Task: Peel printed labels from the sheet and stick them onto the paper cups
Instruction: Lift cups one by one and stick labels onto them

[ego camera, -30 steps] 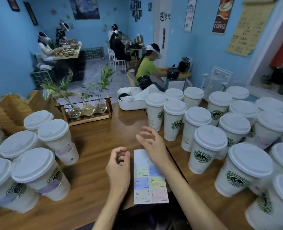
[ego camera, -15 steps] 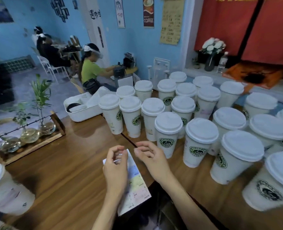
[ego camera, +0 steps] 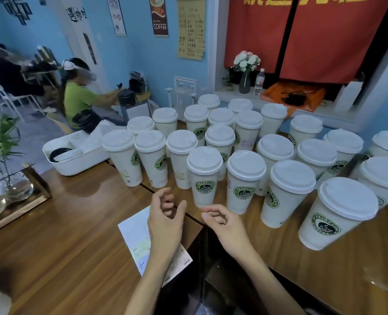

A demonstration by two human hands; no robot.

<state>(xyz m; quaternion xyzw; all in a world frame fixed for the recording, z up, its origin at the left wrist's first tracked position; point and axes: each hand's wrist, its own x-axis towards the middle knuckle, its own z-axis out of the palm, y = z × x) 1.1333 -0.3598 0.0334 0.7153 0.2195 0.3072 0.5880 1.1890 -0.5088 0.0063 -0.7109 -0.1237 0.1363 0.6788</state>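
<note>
Both hands have lifted off the sheet (ego camera: 135, 233) since a moment ago; it now lies flat on the counter (ego camera: 58, 242) at the inner corner edge, partly under the left forearm. Left hand (ego camera: 165, 221) hovers above it, fingers loosely curled, holding nothing visible. Right hand (ego camera: 227, 226) hangs beside it, thumb and forefinger close together; cannot tell if a label sits between them. Lidded cups (ego camera: 204, 176) crowd the counter just beyond the fingertips. White tub (ego camera: 79, 162) to the left; seated person (ego camera: 79, 98) behind.
</note>
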